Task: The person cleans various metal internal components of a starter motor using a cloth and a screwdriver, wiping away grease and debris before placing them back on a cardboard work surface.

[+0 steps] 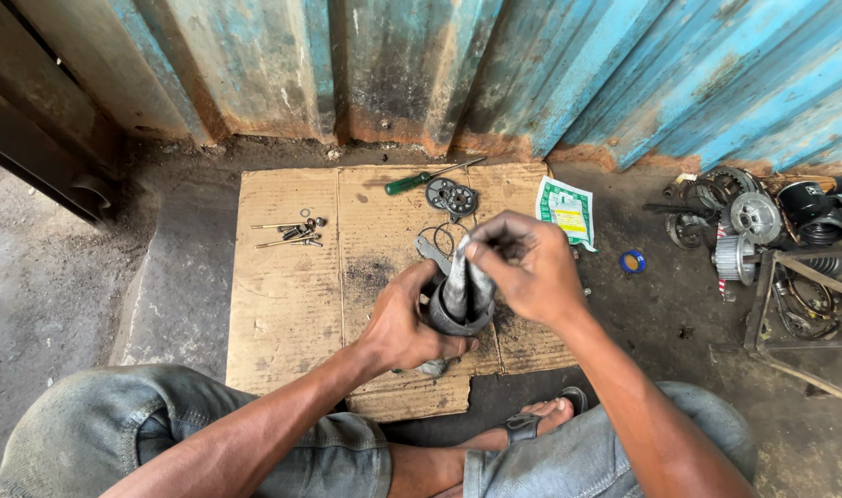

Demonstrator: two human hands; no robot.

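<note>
My left hand (407,327) gripped a dark round metal part (458,318) above the flattened brown cardboard sheet (292,304) on the concrete floor (61,277); my right hand (532,267) pinched a grey rag (467,286) into it, facing rusty blue corrugated wall (624,74).

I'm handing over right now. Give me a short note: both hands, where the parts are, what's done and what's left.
Left hand: gripped around a dark round metal part, held above the cardboard sheet.
Right hand: pinching a grey rag that is pushed down into the part's opening.
Laid out on the cardboard: long bolts and washers at the left, green-handled screwdriver at the far edge, a round plate with holes beside it, thin rings and a flat metal piece just beyond the hands.
Done: pieces are off and laid out.
Left: wiping looks unfinished; the laid-out pieces are not refitted.
</note>
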